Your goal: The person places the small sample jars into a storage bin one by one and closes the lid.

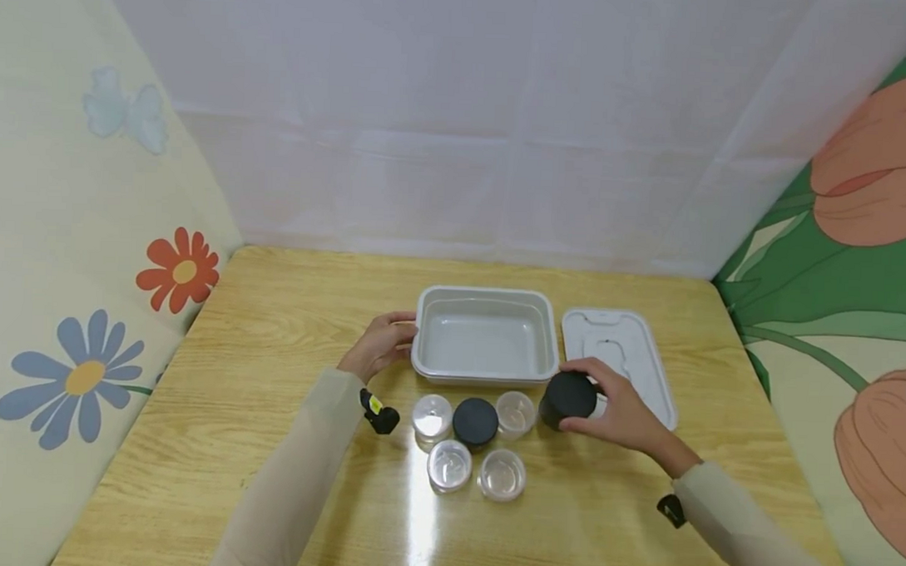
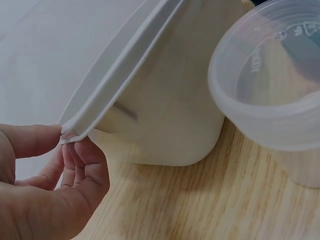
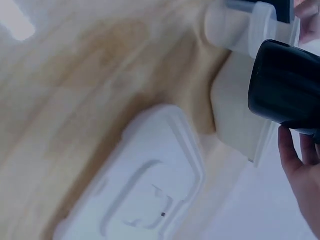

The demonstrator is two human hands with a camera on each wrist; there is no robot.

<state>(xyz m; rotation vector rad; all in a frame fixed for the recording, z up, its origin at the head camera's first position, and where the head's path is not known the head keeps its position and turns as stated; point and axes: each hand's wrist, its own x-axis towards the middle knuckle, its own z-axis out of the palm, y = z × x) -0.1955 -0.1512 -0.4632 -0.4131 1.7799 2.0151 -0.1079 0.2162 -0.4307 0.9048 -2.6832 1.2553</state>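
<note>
My left hand pinches the rim of a pale grey plastic tub at its left side; in the left wrist view thumb and fingers grip the lip. The tub's inside shows no contents. My right hand holds a black cylindrical container near the tub's front right corner, thumb on one side and fingers on the other. In the right wrist view the black container overlaps the tub. A second black-topped container stands in front of the tub, among several clear plastic cups.
A white lid with a moulded recess lies right of the tub, partly behind my right hand. One clear cup stands between the two black containers. A white cloth hangs behind the wooden table, with printed panels at both sides.
</note>
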